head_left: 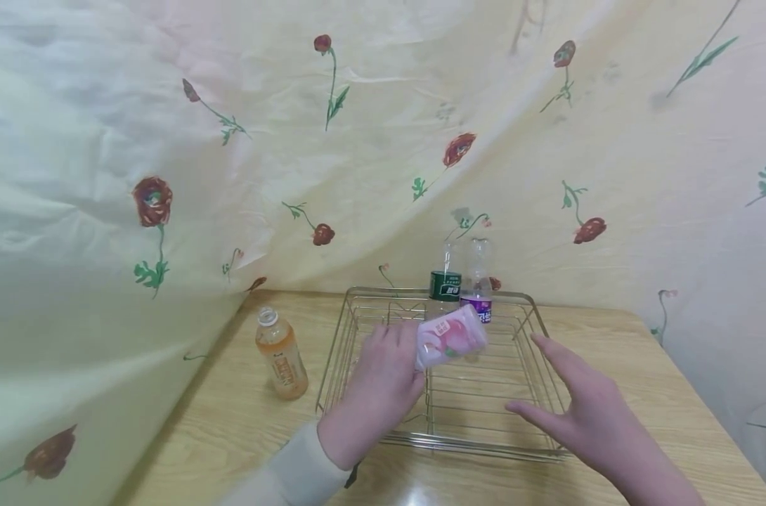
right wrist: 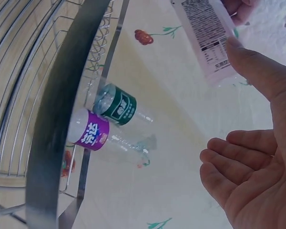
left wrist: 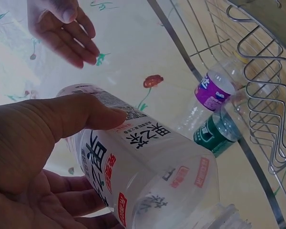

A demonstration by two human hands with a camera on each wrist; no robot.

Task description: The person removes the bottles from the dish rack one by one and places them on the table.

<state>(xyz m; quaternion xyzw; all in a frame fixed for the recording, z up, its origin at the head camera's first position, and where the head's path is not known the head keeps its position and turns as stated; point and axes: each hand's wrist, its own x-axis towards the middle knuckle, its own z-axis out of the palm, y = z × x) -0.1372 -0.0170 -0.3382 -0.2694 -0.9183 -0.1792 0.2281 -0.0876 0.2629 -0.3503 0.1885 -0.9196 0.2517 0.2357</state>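
My left hand point(head_left: 383, 358) grips a clear bottle point(head_left: 452, 337) with a pink peach label, held tilted above a wire dish rack point(head_left: 471, 447). In the left wrist view, thumb and fingers curl round this bottle point(left wrist: 133, 138), and its uncapped-looking neck points to the lower right. Over the rack's right side, my right hand point(head_left: 579, 400) is spread and holds nothing. The right wrist view shows its palm and fingers point(right wrist: 238, 160) apart from the peach bottle point(right wrist: 207, 40). A green-labelled bottle point(head_left: 445, 286) and a purple-labelled bottle point(head_left: 478, 306) stand side by side at the rack's back.
Left of the rack, a bottle of orange drink point(head_left: 282, 355) stands on the wooden table point(head_left: 212, 436). A flower-patterned cloth point(head_left: 383, 140) hangs behind the table and along its left side.
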